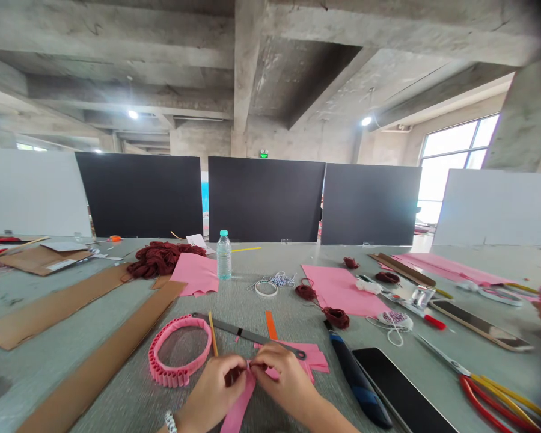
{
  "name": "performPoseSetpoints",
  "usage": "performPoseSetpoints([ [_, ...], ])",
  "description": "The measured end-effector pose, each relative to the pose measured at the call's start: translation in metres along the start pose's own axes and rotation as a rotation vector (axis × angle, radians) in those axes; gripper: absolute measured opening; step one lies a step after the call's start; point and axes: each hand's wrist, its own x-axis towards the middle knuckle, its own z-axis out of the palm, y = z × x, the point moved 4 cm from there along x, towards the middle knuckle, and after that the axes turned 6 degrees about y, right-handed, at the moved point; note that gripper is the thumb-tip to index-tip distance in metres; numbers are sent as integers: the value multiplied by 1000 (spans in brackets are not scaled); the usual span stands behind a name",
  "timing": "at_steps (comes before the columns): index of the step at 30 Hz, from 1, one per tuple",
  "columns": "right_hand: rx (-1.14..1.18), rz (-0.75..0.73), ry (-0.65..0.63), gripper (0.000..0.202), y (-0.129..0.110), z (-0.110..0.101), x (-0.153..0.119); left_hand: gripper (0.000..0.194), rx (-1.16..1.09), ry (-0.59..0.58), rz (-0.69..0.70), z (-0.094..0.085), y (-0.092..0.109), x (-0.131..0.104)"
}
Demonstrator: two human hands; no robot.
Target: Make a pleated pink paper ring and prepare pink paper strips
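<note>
Both hands meet at the front middle of the table, pinching one pink strip (238,412) that hangs down toward me. My left hand (216,385) has thumb and forefinger closed on its upper end. Opposite it, my right hand (284,376) grips the same end, fingertips almost touching the left ones. Whether the strip is paper or cloth I cannot tell. More pink strips (318,359) lie behind the right hand, partly under a grey metal ruler (252,335). Left of my hands rests a pleated pink ring (180,350), with a thin yellow stick (213,334) beside it.
A utility knife (358,382), a black phone (401,391) and red-handled scissors (473,385) lie on the right. A water bottle (224,255) stands near dark red yarn (160,258). Cardboard strips (103,355) cover the left. A tape roll (265,288) lies centrally; black panels (265,198) stand behind.
</note>
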Motion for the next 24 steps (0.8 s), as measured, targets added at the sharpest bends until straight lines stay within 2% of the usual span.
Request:
performPoseSetpoints([
  [13,-162,-34,-106,15,-2,4,-5,21,121,-138,77,7,2,-5],
  [24,-146,5,-138,17,-2,7,-5,20,141,-156,75,7,1,-5],
])
